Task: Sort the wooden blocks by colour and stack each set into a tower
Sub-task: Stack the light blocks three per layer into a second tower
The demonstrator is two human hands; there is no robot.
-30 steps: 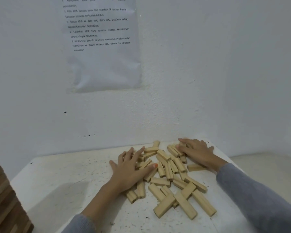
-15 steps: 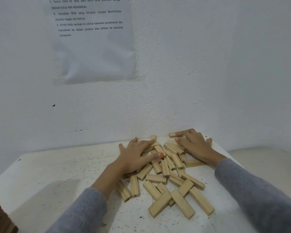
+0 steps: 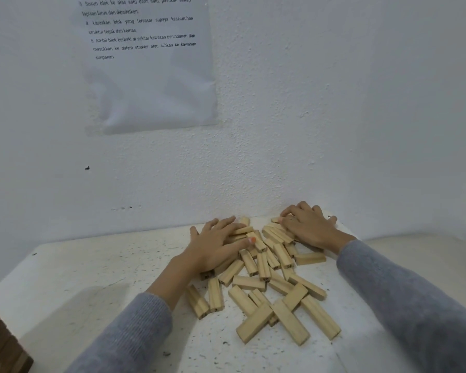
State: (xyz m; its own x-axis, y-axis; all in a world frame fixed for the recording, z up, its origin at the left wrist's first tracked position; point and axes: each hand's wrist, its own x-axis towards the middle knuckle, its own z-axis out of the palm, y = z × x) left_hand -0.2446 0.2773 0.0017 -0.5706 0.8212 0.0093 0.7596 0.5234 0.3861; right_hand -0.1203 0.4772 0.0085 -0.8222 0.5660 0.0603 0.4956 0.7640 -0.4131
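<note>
Several pale wooden blocks (image 3: 264, 286) lie in a loose heap on the white speckled table (image 3: 97, 286). My left hand (image 3: 215, 243) rests flat on the heap's left side, fingers spread over a few blocks. At the far right of the heap, close to the wall, my right hand (image 3: 307, 224) lies palm down on blocks, fingers slightly curled. Neither hand lifts a block. Some blocks under both palms are hidden. A stack of dark brown wooden blocks (image 3: 0, 343) shows at the lower left edge.
A white wall (image 3: 334, 117) rises right behind the table. A printed paper sheet (image 3: 148, 63) hangs on it at upper left. The table's right edge (image 3: 361, 356) drops off beside my right sleeve. Bare tabletop lies left of the heap.
Both hands have slid a little toward the wall over the blocks. The view has shifted right, so the dark stack shows less at the left edge.
</note>
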